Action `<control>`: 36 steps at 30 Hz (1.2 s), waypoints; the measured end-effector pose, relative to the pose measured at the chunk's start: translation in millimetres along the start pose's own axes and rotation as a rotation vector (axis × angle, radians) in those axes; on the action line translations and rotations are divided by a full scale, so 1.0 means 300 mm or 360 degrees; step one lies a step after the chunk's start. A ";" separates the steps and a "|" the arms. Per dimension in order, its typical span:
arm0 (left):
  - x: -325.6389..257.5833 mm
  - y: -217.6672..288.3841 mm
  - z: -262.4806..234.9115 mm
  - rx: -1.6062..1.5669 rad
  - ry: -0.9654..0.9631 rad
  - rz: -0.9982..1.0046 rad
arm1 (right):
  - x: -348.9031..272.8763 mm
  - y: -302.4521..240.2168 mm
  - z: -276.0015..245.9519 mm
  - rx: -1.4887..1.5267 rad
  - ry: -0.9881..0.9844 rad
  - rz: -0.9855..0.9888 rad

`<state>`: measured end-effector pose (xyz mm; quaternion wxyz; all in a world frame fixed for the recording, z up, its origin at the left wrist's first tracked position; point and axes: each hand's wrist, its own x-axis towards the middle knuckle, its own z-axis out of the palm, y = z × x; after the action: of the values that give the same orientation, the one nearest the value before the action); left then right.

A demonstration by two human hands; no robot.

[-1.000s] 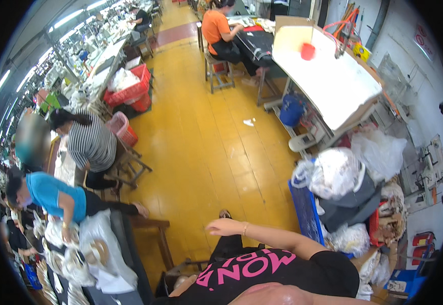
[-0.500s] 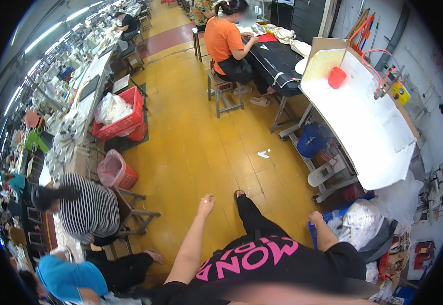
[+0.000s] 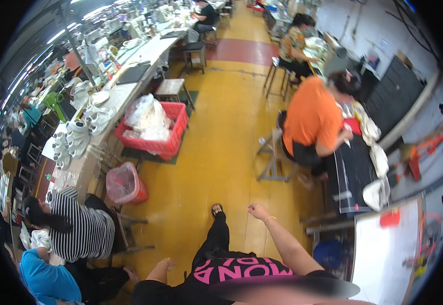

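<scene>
My right hand [image 3: 258,211] swings out ahead of me over the yellow floor, with a thin bracelet at its wrist. Its fingers are loosely curled in, and nothing shows in them. Low at my left side is my left hand [image 3: 166,265], small and blurred; its fingers do not show clearly and no object is visible in it. Neither hand touches anything. One foot in a dark sandal [image 3: 217,209] is stretched forward on the floor [image 3: 216,152].
On the left, a pink-red bin [image 3: 139,190] and a red crate [image 3: 180,133] of white pieces stand beside a long bench with shoes [image 3: 71,137]. A person in orange [image 3: 310,114] sits at a black table [image 3: 353,175] on the right. A white-topped stand [image 3: 384,254] is nearer. Seated people [image 3: 82,223] are at left.
I have moved forward along the aisle; the orange-clad person and black table are now nearer, the white stand slides lower right. My right hand has swung forward, my left hand back.
</scene>
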<state>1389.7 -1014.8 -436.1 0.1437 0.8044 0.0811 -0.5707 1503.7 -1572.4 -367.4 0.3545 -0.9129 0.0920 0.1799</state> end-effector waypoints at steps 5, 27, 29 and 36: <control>0.376 0.488 -0.679 0.0709 0.0056 0.0052 | 0.450 0.006 -0.159 -0.0019 0.0013 0.0177; 1.062 2.458 -2.427 0.0364 0.0406 0.0615 | 2.699 0.170 -1.473 -0.0219 -0.0009 0.0304; 1.149 2.503 -2.584 0.0161 0.0377 0.0597 | 3.033 0.078 -1.609 -0.0171 0.0156 0.0188; 1.448 2.774 -3.409 0.0173 0.0188 0.0678 | 3.791 -0.241 -1.714 0.0106 -0.0263 0.0331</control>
<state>2695.7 -1484.9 -415.4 0.2124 0.8420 -0.1130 -0.4828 2704.8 -1915.4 -419.1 0.3704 -0.8683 0.1625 0.2872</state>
